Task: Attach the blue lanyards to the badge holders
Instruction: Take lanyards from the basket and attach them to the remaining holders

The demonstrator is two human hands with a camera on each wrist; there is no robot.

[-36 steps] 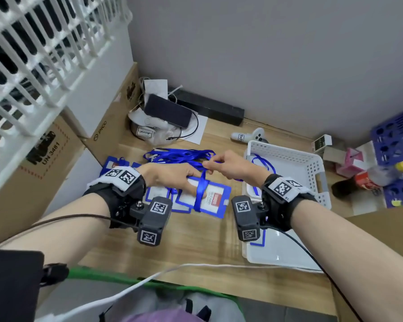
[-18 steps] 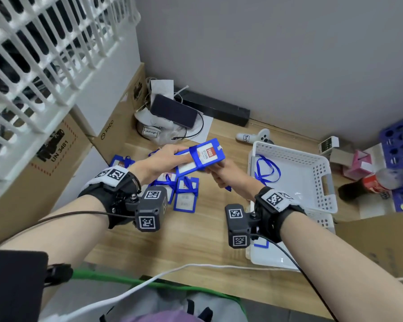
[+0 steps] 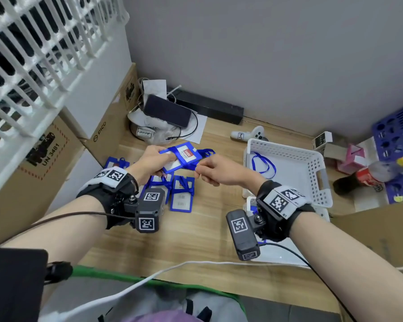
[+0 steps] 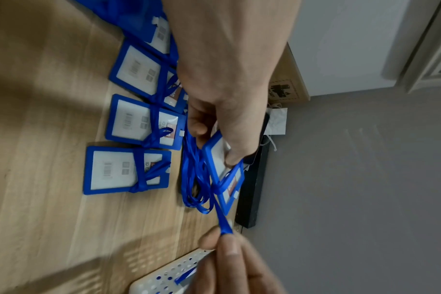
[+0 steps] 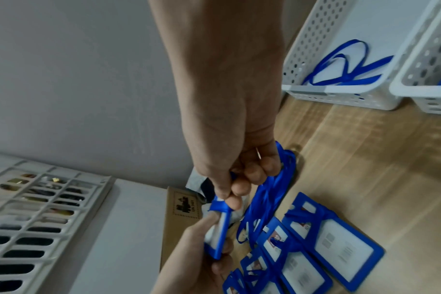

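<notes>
My left hand (image 3: 164,160) holds a blue badge holder (image 3: 185,156) with a red-and-white card up off the wooden table. A blue lanyard (image 3: 206,152) is wrapped round the holder, and its loops hang down behind it. My right hand (image 3: 198,171) pinches one strand of the lanyard (image 4: 223,222) between thumb and forefinger and draws it taut away from the holder (image 4: 223,165). In the right wrist view the pinch (image 5: 227,201) sits at the holder's top edge (image 5: 220,234). Several badge holders (image 3: 182,195) with lanyards tied on lie flat under my hands.
A white perforated basket (image 3: 286,147) at right holds one loose blue lanyard (image 3: 263,163); a second white tray (image 3: 277,254) lies nearer me. Cardboard boxes (image 3: 33,170) wall the left side. A phone (image 3: 166,110), a controller (image 3: 249,134), a bottle (image 3: 377,173) and a blue crate (image 3: 396,135) stand further back.
The holder lay on the table under both hands a second ago. My left hand has lifted it, and my right hand has pulled a lanyard strand out to the right.
</notes>
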